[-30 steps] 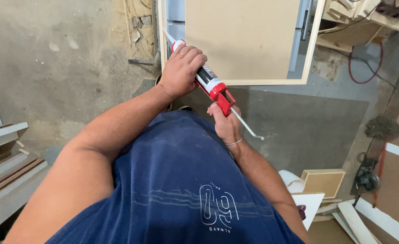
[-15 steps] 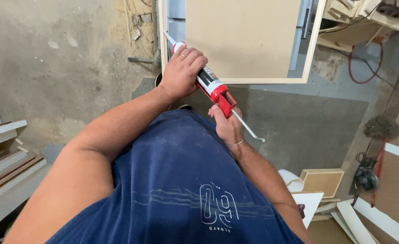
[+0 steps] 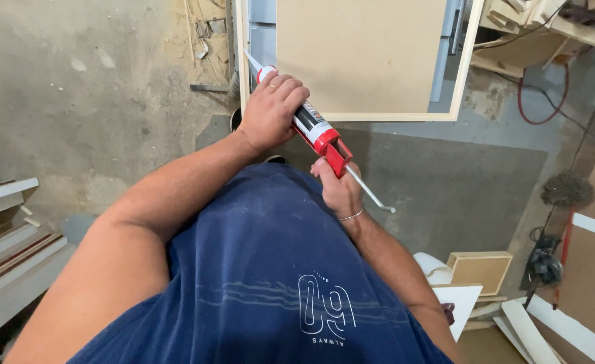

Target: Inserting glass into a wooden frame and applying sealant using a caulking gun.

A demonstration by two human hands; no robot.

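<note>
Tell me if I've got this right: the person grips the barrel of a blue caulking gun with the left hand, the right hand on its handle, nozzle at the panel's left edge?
Not quite: the caulking gun has a red frame, not blue, as the head view shows. The left hand does grip the barrel, the right hand holds the handle, and the nozzle sits at the left edge of the panel.

A red caulking gun with a silver-grey push rod carries a cartridge banded in black, white and red, tipped by a whitish nozzle. At the far side, a pale tan wooden panel sits in a cream frame. The shirt, near, is dark navy blue with white outline print and faint pale streaks. The concrete floor is mottled grey with beige dust patches. To the far right lies a red cable; white boards edged in brown lie at left. A thin silver bracelet circles the right wrist.
</note>
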